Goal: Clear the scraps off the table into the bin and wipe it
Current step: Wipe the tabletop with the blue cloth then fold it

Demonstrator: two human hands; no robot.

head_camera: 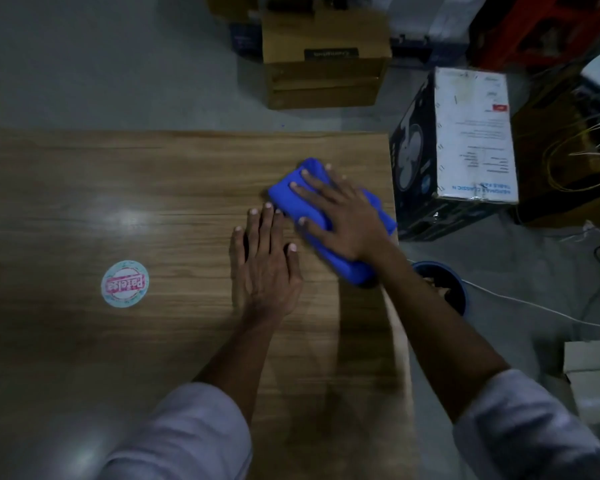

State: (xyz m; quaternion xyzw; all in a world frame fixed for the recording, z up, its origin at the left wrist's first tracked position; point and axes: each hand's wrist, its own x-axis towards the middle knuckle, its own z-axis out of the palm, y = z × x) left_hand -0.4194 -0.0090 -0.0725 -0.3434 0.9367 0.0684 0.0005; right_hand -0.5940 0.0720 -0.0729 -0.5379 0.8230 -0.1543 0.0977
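A folded blue cloth (284,197) lies on the wooden table (153,174) near its right edge. My right hand (340,216) presses flat on top of the cloth, fingers spread. My left hand (267,261) rests palm down on the bare wood just left of the cloth, holding nothing. A blue bin (456,289) stands on the floor beside the table's right edge, partly hidden by my right forearm. No scraps show on the tabletop.
A round pink and white sticker (125,284) is on the table at the left. On the floor stand a brown cardboard box (326,64) beyond the far edge, a fan box (465,147) to the right, and white cables (534,306).
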